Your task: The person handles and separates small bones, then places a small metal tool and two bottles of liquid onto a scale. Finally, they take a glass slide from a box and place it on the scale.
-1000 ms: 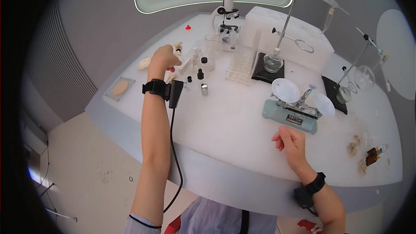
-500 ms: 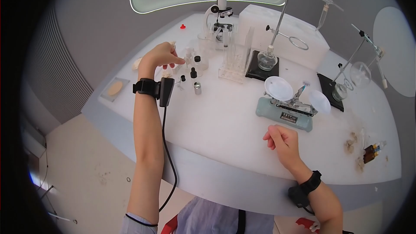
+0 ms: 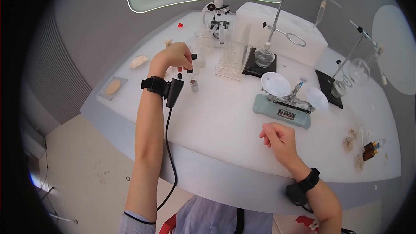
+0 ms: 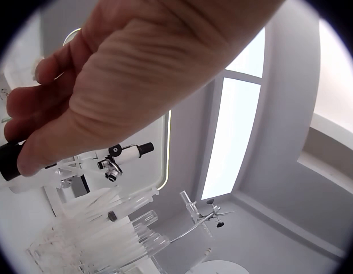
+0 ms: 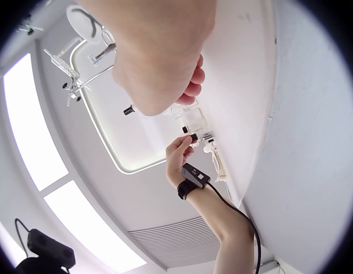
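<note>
Over the group of small bottles at the table's left, my left hand (image 3: 175, 56) pinches the black cap (image 4: 9, 160) of a small bottle between thumb and fingers. The bottle's body is mostly hidden in the left wrist view. Right beside that hand stand a taller black-capped bottle (image 3: 194, 57) and a small silver-topped jar (image 3: 194, 86). My right hand (image 3: 281, 141) rests on the white table in front of the balance scale (image 3: 281, 112), fingers loosely curled and holding nothing.
Behind the bottles are a microscope (image 3: 218, 6) and a clear rack (image 3: 229, 70). Retort stands with flasks (image 3: 264, 58) rise at the back right. Shells (image 3: 139, 62) and a flat specimen plate (image 3: 113, 87) lie left. Brown vials (image 3: 369, 151) are at far right.
My left hand has moved right from near the shells to the bottles, its fingers closing on a black cap. The right hand stays in front of the balance. The head view has shifted slightly.
</note>
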### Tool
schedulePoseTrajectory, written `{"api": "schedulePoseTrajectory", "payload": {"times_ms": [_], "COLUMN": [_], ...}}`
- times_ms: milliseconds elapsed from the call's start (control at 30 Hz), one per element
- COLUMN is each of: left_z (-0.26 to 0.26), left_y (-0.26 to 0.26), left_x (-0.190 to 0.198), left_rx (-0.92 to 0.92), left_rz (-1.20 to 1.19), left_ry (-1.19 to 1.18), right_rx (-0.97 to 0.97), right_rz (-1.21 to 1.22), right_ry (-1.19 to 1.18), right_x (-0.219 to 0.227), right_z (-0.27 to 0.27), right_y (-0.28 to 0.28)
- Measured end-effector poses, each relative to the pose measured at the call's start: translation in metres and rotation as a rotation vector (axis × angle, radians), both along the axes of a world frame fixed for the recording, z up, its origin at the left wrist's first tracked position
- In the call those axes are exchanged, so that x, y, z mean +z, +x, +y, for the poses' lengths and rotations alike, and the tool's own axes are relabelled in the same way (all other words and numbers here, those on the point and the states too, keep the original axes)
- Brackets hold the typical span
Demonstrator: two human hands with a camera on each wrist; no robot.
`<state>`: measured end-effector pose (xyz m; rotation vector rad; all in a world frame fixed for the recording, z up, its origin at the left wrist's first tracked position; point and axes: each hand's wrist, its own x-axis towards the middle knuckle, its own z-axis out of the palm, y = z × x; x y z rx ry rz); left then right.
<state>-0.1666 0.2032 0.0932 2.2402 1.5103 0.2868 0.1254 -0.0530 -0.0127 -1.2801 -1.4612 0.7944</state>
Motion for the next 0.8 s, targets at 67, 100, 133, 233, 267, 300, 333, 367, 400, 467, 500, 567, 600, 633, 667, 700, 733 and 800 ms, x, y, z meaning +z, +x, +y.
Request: {"api": "schedulePoseTrajectory", "payload": {"times_ms": [67,100,133,233,267,300,333,367,400,467,500,567,600,633,667,700,733,800], "left_z": [-0.004,-0.005,-0.006,-0.008,-0.007,-0.003,-0.001,-0.001,-0.001,0.000,0.001,0.002,0.001,0.001,0.002,0.005,0.006,0.010], "left_y": [0.001,0.003,0.004,0.009,0.009,0.010,0.010,0.012,0.013,0.013,0.012,0.010,0.005,0.001,-0.004,-0.010,-0.014,-0.017], "left_x": [0.006,0.008,0.009,0.006,0.004,0.000,-0.003,-0.005,-0.007,-0.009,-0.010,-0.007,-0.002,0.002,0.003,0.003,0.001,-0.011], "left_rx": [-0.004,0.005,0.014,0.007,0.007,-0.008,-0.023,-0.024,-0.003,0.019,-0.002,-0.024,0.010,0.044,0.045,0.106,0.168,0.172], "left_rz": [-0.016,-0.035,-0.053,-0.011,-0.012,-0.018,-0.025,-0.025,0.001,0.027,0.023,0.022,0.026,0.031,0.033,0.062,0.089,0.087], "left_ry": [0.021,0.046,0.071,0.127,0.128,0.136,0.144,0.146,0.155,0.166,0.173,0.180,0.150,0.120,0.127,0.097,0.066,0.116], "right_rx": [-0.002,-0.003,-0.002,0.002,0.001,-0.001,-0.002,-0.001,-0.001,-0.002,-0.003,-0.005,-0.007,-0.007,-0.004,-0.002,-0.001,0.000], "right_rz": [-0.003,-0.008,-0.007,-0.021,-0.027,-0.033,-0.034,-0.034,-0.034,-0.037,-0.040,-0.043,-0.049,-0.047,-0.045,-0.041,-0.039,-0.064], "right_ry": [-0.010,-0.018,-0.018,-0.011,-0.004,0.004,0.005,0.004,0.002,0.000,-0.003,-0.013,-0.020,-0.015,-0.017,-0.019,-0.014,-0.019], "right_x": [0.000,0.000,0.000,0.000,0.000,0.000,0.000,-0.001,-0.001,-0.001,0.000,0.000,0.001,0.001,0.001,0.001,0.000,0.000], "right_z": [0.000,0.000,0.000,0.000,0.000,0.000,0.000,0.000,0.000,0.000,-0.001,0.000,0.000,0.000,0.000,0.000,0.000,0.000], "right_y": [0.000,0.000,0.000,0.000,0.000,0.000,0.000,0.000,0.000,-0.001,-0.001,0.000,0.000,0.000,0.000,0.000,0.000,0.000]}}
